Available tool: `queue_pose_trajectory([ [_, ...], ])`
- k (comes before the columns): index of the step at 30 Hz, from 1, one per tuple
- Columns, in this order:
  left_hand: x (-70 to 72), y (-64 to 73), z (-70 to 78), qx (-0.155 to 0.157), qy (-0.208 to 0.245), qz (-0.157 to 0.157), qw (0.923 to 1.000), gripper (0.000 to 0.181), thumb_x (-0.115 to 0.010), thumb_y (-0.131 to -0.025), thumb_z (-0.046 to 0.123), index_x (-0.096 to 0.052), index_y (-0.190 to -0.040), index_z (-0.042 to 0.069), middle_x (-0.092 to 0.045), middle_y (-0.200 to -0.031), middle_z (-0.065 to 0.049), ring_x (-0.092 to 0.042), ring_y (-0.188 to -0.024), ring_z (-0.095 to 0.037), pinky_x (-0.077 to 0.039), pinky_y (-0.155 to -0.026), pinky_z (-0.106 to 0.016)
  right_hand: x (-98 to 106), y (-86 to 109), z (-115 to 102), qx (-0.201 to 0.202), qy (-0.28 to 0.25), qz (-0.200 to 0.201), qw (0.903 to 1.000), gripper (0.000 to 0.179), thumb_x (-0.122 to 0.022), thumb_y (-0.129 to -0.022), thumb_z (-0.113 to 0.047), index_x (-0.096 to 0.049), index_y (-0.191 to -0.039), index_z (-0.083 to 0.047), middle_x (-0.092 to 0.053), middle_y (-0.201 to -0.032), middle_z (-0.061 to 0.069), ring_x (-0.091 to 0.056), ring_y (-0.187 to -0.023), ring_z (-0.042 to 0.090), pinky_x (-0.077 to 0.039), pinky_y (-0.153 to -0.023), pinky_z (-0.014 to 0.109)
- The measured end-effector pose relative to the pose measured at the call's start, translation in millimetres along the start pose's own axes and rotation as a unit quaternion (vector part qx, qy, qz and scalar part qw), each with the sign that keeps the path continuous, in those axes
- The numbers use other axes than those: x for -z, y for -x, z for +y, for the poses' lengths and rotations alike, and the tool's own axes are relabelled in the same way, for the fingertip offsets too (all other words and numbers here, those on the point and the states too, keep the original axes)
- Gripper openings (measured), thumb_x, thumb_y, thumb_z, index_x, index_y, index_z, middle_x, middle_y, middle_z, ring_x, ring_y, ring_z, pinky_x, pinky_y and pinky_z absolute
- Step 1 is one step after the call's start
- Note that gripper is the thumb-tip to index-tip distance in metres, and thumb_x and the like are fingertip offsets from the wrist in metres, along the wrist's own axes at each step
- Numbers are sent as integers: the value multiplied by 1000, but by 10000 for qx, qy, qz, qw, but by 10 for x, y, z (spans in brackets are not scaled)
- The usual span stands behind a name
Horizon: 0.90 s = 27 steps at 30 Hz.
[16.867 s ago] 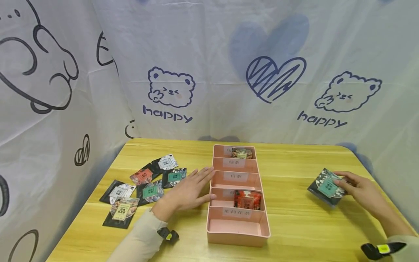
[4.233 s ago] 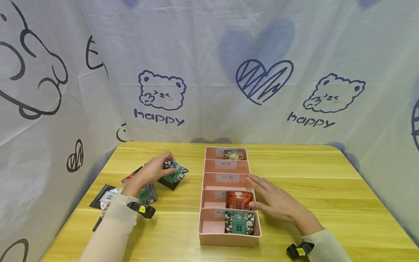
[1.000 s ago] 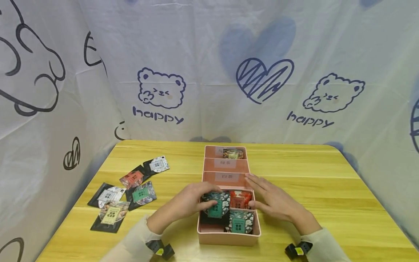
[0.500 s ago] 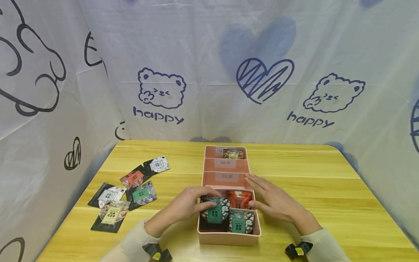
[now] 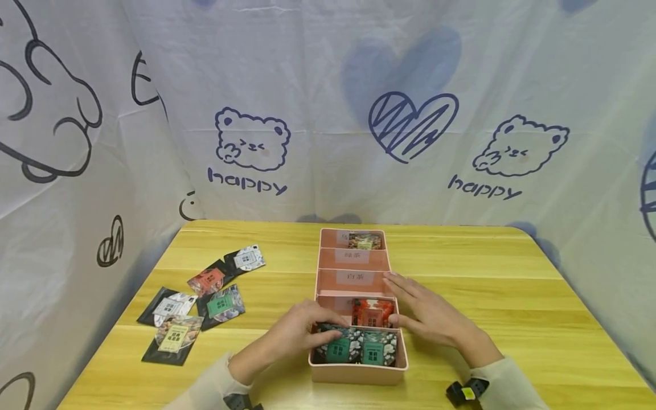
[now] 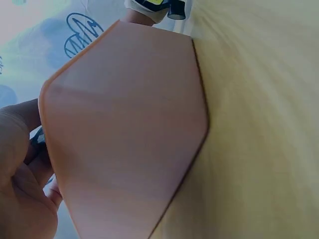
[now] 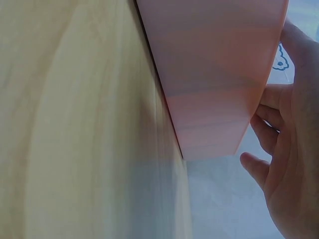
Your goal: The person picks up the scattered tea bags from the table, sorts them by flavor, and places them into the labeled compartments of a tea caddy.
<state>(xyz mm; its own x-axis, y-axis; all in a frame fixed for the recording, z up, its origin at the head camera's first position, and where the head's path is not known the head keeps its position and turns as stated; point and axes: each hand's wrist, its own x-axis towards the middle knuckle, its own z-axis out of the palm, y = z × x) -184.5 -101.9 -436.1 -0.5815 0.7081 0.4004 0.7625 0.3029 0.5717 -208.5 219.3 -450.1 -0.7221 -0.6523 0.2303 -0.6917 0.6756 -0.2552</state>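
Observation:
A long pink box (image 5: 359,374) with labelled compartments stands lengthwise on the table. In its front compartment my left hand (image 5: 299,330) holds a green-labelled tea sachet (image 5: 338,348) by its top edge, thumb in front. Beside that lies a matching green-labelled sachet (image 5: 378,348). The compartment behind contains a red sachet (image 5: 372,312), and a yellow-labelled sachet (image 5: 365,241) sits in the farthest one. With fingers extended, my right hand (image 5: 441,316) rests against the box's right rim. Both wrist views show mainly the box's outer wall (image 6: 124,109), which hides the sachets inside.
Left of the box several sachets lie loosely on the wooden table (image 5: 476,262): a yellow-labelled one (image 5: 172,340), a white one (image 5: 169,306), a green one (image 5: 221,306), a red one (image 5: 209,279) and another white one (image 5: 246,259). A printed curtain hangs behind.
My left hand has brought the green-labelled sachet from the table pile to the box and lowered it into the front compartment beside its match. My right hand has stayed at the rim for the last few seconds.

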Motion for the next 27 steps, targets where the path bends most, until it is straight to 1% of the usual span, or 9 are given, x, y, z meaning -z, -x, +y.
queue_pose_trajectory([
  [2, -20, 32, 4, -128, -299, 16, 9995, 18, -71, -91, 22, -75, -109, 19, -72, -98, 12, -49, -71, 3, -45, -71, -20, -3, -3, 2, 31, 17, 7, 10000, 73, -53, -99, -46, -24, -157, -13, -23, -160, 7, -28, -142, 34, -29, -111, 52],
  [4, -40, 55, 9, -261, -591, 26, 9979, 19, -71, -91, 23, -75, -109, 19, -72, -102, 13, -50, -76, 3, -44, -77, -22, -6, -5, 3, 38, 20, 12, 10000, 73, -53, -99, -46, -24, -157, -14, -22, -161, 6, -28, -143, 33, -29, -112, 52],
  [8, -66, 71, 16, -497, -845, 11, 9952, 19, -72, -91, 23, -75, -109, 19, -72, -103, 13, -50, -76, 3, -42, -77, -20, -14, -6, 3, 54, 14, 23, 10000, 73, -53, -99, -46, -24, -157, -15, -22, -161, 4, -27, -143, 31, -29, -112, 52],
  [12, -65, 83, 13, -704, -956, -36, 9929, 19, -72, -91, 22, -74, -109, 18, -72, -103, 12, -57, -82, 4, -42, -79, -20, -23, -2, -4, 57, -22, 2, 10000, 73, -53, -99, -46, -24, -157, -15, -22, -161, 4, -26, -144, 30, -29, -111, 52],
  [15, -54, 88, 10, -882, -1058, -17, 9905, 19, -72, -91, 23, -74, -109, 18, -71, -105, 10, -60, -89, 1, -44, -82, -22, -25, -3, -10, 42, -56, -23, 10000, 72, -53, -99, -47, -24, -157, -15, -22, -161, 4, -26, -144, 29, -29, -111, 53],
  [17, -43, 84, 7, -998, -1120, 28, 9887, 18, -72, -91, 23, -74, -107, 18, -71, -104, 10, -61, -93, -1, -44, -83, -23, -23, -5, -13, 27, -44, -35, 10000, 72, -53, -99, -47, -24, -157, -16, -21, -161, 3, -25, -144, 28, -30, -111, 52],
  [21, -3, 58, 0, -1217, -1180, 188, 9853, 16, -73, -89, 22, -76, -103, 16, -71, -101, 8, -61, -93, -5, -47, -85, -23, -12, -10, -10, 31, 19, -7, 10000, 73, -53, -98, -47, -24, -157, -15, -22, -161, 4, -26, -144, 29, -29, -111, 52],
  [24, 40, 38, -8, -1259, -1202, 309, 9842, 16, -75, -87, 22, -76, -101, 14, -71, -99, 7, -62, -93, -6, -49, -87, -26, -2, -12, -9, 61, 64, 21, 10000, 73, -54, -98, -47, -25, -157, -14, -22, -161, 5, -27, -143, 30, -29, -111, 51],
  [27, 88, 29, -17, -1160, -1207, 326, 9854, 15, -74, -88, 21, -76, -101, 14, -70, -99, 6, -62, -93, -6, -49, -88, -27, 1, -19, -8, 114, 105, 48, 9999, 73, -54, -98, -46, -25, -157, -13, -23, -161, 6, -28, -143, 31, -29, -111, 51],
])
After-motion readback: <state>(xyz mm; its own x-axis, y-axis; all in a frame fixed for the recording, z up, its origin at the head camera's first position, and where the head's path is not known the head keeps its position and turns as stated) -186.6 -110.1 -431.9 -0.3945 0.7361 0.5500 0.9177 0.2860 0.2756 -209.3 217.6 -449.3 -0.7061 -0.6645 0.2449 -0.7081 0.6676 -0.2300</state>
